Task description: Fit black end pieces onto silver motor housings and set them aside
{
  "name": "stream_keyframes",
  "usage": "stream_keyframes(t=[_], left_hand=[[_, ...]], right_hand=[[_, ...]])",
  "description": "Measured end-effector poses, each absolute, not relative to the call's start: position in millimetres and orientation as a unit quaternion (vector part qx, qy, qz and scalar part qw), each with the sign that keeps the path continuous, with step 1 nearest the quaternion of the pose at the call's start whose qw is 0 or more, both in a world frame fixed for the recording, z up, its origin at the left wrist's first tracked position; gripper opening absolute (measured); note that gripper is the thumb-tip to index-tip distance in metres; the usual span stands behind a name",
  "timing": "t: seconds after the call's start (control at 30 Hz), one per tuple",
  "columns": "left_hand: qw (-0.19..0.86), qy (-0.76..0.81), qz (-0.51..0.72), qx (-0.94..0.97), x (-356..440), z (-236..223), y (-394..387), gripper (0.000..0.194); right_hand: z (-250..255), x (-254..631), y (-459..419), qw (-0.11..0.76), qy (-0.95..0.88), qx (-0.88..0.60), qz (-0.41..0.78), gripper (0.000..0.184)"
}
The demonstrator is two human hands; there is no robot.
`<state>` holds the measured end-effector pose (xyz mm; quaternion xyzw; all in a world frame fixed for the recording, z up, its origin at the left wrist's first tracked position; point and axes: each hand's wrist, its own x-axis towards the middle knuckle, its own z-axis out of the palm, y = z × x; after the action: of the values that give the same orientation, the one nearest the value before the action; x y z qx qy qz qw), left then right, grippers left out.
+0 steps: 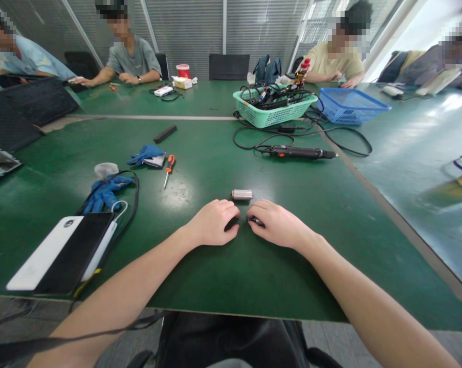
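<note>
A short silver metal cylinder (242, 194) lies on its side on the green table (200, 276), just beyond my hands. My left hand (217, 223) rests on the tabletop left of the cylinder's near side, its fingers loosely bent and the thumb apart from them; nothing shows in the dark gap between. Facing it, my right hand (277, 223) also rests there with fingers curled inward. Something small, dark and partly shiny (257, 221) shows under its fingers, too hidden to name. Neither hand visibly grips the cylinder.
Left are an orange-handled screwdriver (169, 169), blue gloves (107, 194), a black bar (165, 134), a power bank (99, 250) and phones (73, 255). Beyond lie a corded electric screwdriver (298, 152), a green basket (263, 116) of tools and a blue basket (349, 110). Several people sit around.
</note>
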<state>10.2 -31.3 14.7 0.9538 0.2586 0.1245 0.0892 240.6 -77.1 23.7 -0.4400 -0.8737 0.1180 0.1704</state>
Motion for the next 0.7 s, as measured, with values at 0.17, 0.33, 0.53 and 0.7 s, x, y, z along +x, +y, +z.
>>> stream_keyframes(t=[0.17,0.33,0.53,0.7], left_hand=[[0.091,0.255,0.128,0.954,9.2,14.5,-30.8,0.016],[0.089,0.253,0.124,0.955,6.9,11.6,-29.8,0.017],[0.089,0.253,0.124,0.955,4.9,10.7,-29.6,0.017],[0.092,0.251,0.124,0.956,5.2,11.6,-29.7,0.017]], right_hand=[[18.9,288.3,-56.2,0.136,-0.838,-0.521,0.087,0.009],[0.4,357.0,-33.7,0.108,-0.742,-0.661,-0.002,0.020],[-8.4,416.2,-35.3,0.099,-0.525,-0.845,-0.018,0.035],[-11.0,429.4,-42.1,0.127,-0.464,-0.877,-0.024,0.047]])
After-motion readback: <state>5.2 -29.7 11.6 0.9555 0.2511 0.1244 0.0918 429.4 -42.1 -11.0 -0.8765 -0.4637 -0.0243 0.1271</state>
